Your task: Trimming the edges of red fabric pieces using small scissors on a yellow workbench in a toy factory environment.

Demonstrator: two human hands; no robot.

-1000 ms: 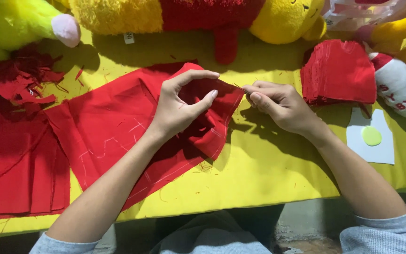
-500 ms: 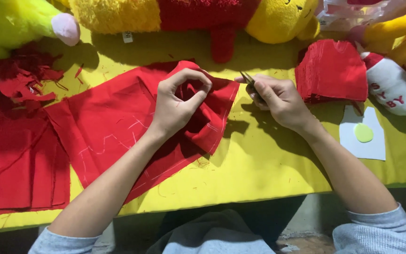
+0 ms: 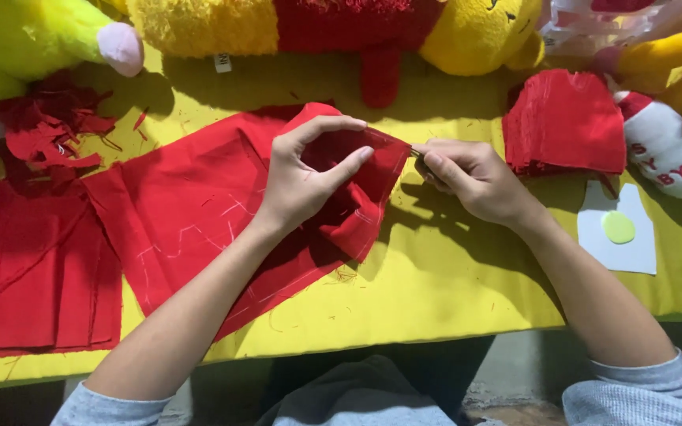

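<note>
Where left hand pinches red cloth, right hand (closed) at its edge.

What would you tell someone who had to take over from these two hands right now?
Left hand: pinching a lifted fold of the big red cloth, thumb and fingers on its top edge.
Right hand: closed on a small metal tool, too hidden to identify, its tip at the fold's corner.
The cloth lies on the yellow table cover, with faint chalk lines on it.
Stack of cut red pieces to the right; red scraps to the left.
Done: some pieces already cut and stacked.
Left: the chalk-marked cloth looks mostly whole.
</note>
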